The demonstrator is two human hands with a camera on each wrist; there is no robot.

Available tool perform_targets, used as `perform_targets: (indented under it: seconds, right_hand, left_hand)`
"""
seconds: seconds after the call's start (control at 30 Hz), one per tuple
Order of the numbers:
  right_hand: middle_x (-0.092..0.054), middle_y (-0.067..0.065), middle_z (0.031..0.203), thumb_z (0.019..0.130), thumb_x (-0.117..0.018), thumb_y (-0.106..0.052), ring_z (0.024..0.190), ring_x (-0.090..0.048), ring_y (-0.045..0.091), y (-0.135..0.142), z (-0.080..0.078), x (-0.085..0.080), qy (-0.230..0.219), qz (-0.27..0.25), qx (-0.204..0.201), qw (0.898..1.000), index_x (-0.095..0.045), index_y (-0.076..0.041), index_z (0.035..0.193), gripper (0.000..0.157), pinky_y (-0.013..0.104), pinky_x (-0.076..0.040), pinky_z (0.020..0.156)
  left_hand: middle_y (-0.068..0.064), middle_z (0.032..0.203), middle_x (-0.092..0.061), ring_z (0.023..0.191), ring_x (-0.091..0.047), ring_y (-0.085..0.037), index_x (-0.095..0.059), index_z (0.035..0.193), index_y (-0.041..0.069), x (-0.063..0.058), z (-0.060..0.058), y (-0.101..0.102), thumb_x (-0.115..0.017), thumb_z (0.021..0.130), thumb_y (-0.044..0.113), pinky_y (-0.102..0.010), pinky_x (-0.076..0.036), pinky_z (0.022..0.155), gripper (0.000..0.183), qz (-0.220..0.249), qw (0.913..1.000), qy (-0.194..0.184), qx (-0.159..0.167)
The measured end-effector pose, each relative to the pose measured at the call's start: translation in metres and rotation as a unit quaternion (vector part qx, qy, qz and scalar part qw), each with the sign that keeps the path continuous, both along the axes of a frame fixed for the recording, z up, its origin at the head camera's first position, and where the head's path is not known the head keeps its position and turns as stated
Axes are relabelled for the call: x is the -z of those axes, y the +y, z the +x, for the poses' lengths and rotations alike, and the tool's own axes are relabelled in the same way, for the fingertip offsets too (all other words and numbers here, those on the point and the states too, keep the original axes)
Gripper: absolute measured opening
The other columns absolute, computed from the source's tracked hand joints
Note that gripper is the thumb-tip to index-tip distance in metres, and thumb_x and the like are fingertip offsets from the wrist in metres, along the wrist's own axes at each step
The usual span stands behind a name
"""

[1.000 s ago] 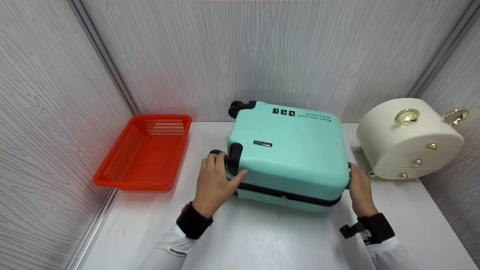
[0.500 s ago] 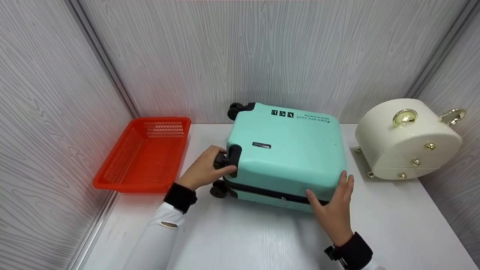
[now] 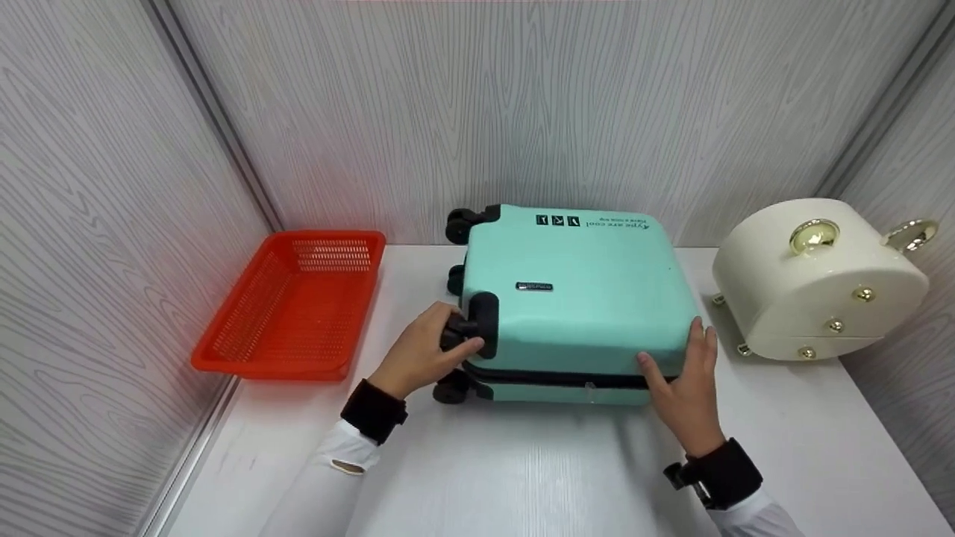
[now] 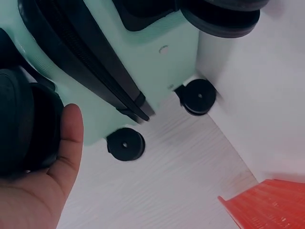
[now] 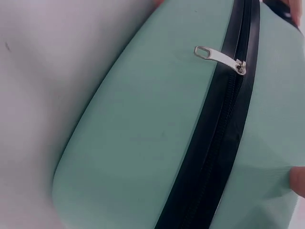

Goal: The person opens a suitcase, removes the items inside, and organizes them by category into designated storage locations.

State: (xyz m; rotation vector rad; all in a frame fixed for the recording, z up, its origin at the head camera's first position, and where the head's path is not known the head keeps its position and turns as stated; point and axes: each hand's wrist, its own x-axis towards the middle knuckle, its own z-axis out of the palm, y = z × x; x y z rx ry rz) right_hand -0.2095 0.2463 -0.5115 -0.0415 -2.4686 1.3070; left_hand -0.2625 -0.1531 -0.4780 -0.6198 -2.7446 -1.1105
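Observation:
A mint-green suitcase (image 3: 582,298) lies flat on the white table, its black wheels toward the left. My left hand (image 3: 421,350) grips the near upper wheel (image 3: 453,333), with the thumb against the black corner guard (image 3: 486,324). In the left wrist view, a finger of that hand (image 4: 40,200) lies along this dark wheel. My right hand (image 3: 686,403) rests on the near right corner, fingers spread and fairly straight. Along the near side runs a black zipper (image 5: 214,143); its silver pull (image 5: 221,58) shows in the right wrist view, with one fingertip (image 5: 298,181) at the edge.
A red plastic basket (image 3: 358,313) stands to the left by the wall. On the right is a cream rounded case (image 3: 806,276) with gold knobs and small feet. Grey wood-grain panels (image 3: 582,97) enclose the table at the back and sides.
My right hand has moved from the suitcase's right side to its near right corner. My left hand has settled round the wheel. The suitcase has turned slightly, bringing more wheels into sight.

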Motion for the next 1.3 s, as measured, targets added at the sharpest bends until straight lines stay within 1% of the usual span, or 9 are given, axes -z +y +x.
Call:
perform_targets:
  seconds: [0.13,0.47,0.6,0.73,0.83,0.97,1.07,1.13,1.3]
  right_hand:
    - [0.003,0.033,0.178,0.107,-0.07,-0.021,0.165,-0.009,0.057,0.014,-0.011,-0.002,0.003,-0.008,-0.006,1.0,-0.007,-0.002,0.174,0.094,0.075,-0.02,0.128]
    - [-0.008,0.024,0.181,0.112,-0.062,-0.018,0.166,-0.017,0.049,0.045,-0.046,-0.004,-0.016,-0.039,-0.036,0.998,-0.016,-0.009,0.175,0.078,0.07,-0.026,0.128]
    - [-0.012,0.022,0.182,0.113,-0.059,-0.019,0.164,-0.019,0.053,0.054,-0.058,-0.005,-0.024,-0.051,-0.047,0.997,-0.015,-0.012,0.175,0.076,0.07,-0.025,0.129]
    - [-0.011,0.026,0.18,0.114,-0.057,-0.023,0.158,-0.031,0.058,0.051,-0.061,-0.006,-0.049,-0.064,-0.037,0.996,-0.009,-0.012,0.176,0.079,0.066,-0.037,0.125]
    - [-0.023,0.033,0.173,0.114,-0.055,-0.03,0.15,-0.045,0.055,0.043,-0.054,-0.003,-0.076,-0.071,-0.012,0.995,-0.011,-0.005,0.174,0.079,0.048,-0.054,0.113]
    - [-0.05,0.03,0.15,0.113,-0.055,-0.035,0.132,-0.059,0.041,0.03,-0.039,0.005,-0.106,-0.057,0.014,0.993,-0.037,0.004,0.16,0.064,0.023,-0.049,0.09]
    - [-0.062,0.025,0.136,0.112,-0.058,-0.031,0.119,-0.065,0.031,0.021,-0.03,0.015,-0.107,-0.039,0.01,0.993,-0.053,0.004,0.142,0.046,0.017,-0.048,0.085]
    - [-0.066,0.025,0.132,0.111,-0.061,-0.026,0.111,-0.068,0.021,0.015,-0.026,0.021,-0.103,-0.036,0.0,0.994,-0.058,0.002,0.136,0.038,0.016,-0.05,0.084]
    - [-0.071,0.026,0.126,0.106,-0.07,-0.013,0.094,-0.065,-0.005,0.005,-0.021,0.036,-0.096,-0.082,-0.018,0.992,-0.059,0.004,0.132,0.033,0.013,-0.054,0.082]
  left_hand:
    - [-0.01,0.108,-0.066,0.094,-0.061,-0.023,-0.063,0.125,0.004,0.002,0.013,0.013,-0.076,0.102,0.043,-0.042,-0.057,0.086,0.047,-0.001,0.9998,0.019,0.007]
    - [-0.011,0.108,-0.071,0.086,-0.067,-0.021,-0.065,0.123,0.0,0.006,0.051,0.05,-0.075,0.103,0.039,-0.039,-0.061,0.075,0.044,-0.032,0.9906,0.121,0.056]
    - [-0.013,0.111,-0.071,0.085,-0.07,-0.021,-0.064,0.124,-0.002,0.008,0.057,0.066,-0.073,0.104,0.038,-0.039,-0.063,0.074,0.046,-0.048,0.9855,0.149,0.065]
    - [-0.013,0.11,-0.071,0.086,-0.071,-0.023,-0.065,0.122,-0.002,0.01,0.057,0.072,-0.073,0.104,0.043,-0.04,-0.063,0.075,0.049,-0.043,0.9855,0.155,0.055]
    - [-0.011,0.112,-0.073,0.092,-0.072,-0.022,-0.068,0.121,0.001,0.009,0.054,0.068,-0.068,0.103,0.056,-0.041,-0.063,0.077,0.058,-0.029,0.9871,0.152,0.043]
    - [-0.013,0.121,-0.071,0.109,-0.07,-0.027,-0.069,0.124,0.003,-0.001,0.039,0.06,-0.061,0.104,0.062,-0.045,-0.063,0.088,0.063,-0.003,0.985,0.171,0.022]
    - [-0.019,0.138,-0.066,0.131,-0.062,-0.036,-0.067,0.136,0.003,-0.012,0.019,0.052,-0.065,0.106,0.051,-0.052,-0.056,0.108,0.057,-0.004,0.9826,0.185,0.021]
    - [-0.021,0.151,-0.06,0.146,-0.053,-0.041,-0.064,0.145,0.004,-0.019,0.005,0.046,-0.067,0.106,0.043,-0.059,-0.046,0.121,0.055,-0.02,0.9831,0.178,0.038]
    - [-0.015,0.167,-0.05,0.163,-0.033,-0.043,-0.058,0.158,0.014,-0.027,-0.022,0.033,-0.072,0.104,0.046,-0.064,-0.032,0.13,0.064,-0.095,0.9816,0.134,0.097]
